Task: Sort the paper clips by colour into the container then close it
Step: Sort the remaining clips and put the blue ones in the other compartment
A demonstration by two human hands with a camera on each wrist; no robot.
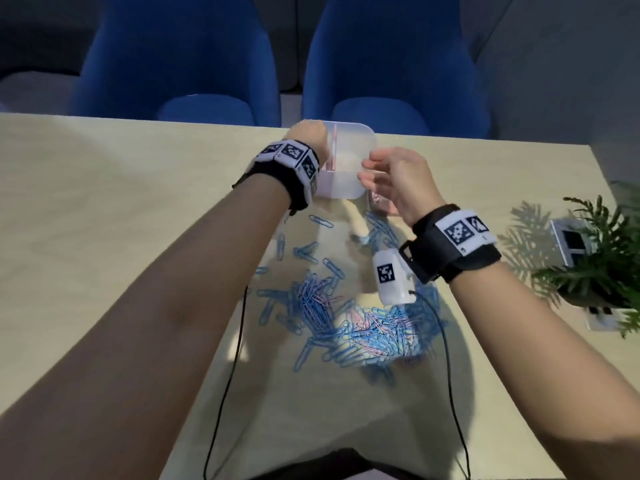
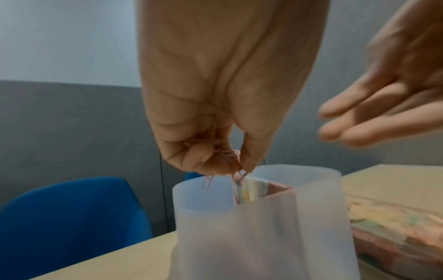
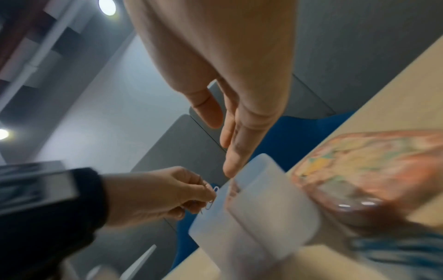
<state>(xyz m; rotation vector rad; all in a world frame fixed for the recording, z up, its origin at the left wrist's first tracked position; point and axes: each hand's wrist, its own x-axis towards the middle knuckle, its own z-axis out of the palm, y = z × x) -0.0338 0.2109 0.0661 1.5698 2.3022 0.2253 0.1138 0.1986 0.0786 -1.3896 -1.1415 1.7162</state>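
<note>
While my left hand (image 2: 210,132) hangs over the left compartment of the container (image 1: 349,168), its fingers are bunched round a small cluster of pink paper clips (image 2: 227,161), some dangling just above the rim. My right hand (image 1: 394,181) hovers beside the container's right edge with its fingers relaxed and straight, holding nothing. The container stands at the far side of the desk (image 1: 104,202), frosted and thin-walled, with a divider down its middle. Its lid (image 3: 364,170), I think, is the patterned piece lying just to its right. A big loose heap of mostly blue clips (image 1: 346,320), with a few pink ones mixed in, lies near me on the desk.

These clips should be very light, springy wire, smooth and apt to hook into each other, so I judge a fingertip pinch works best. The container looks light enough to slide or tip, so steadying its wall would help.
</note>
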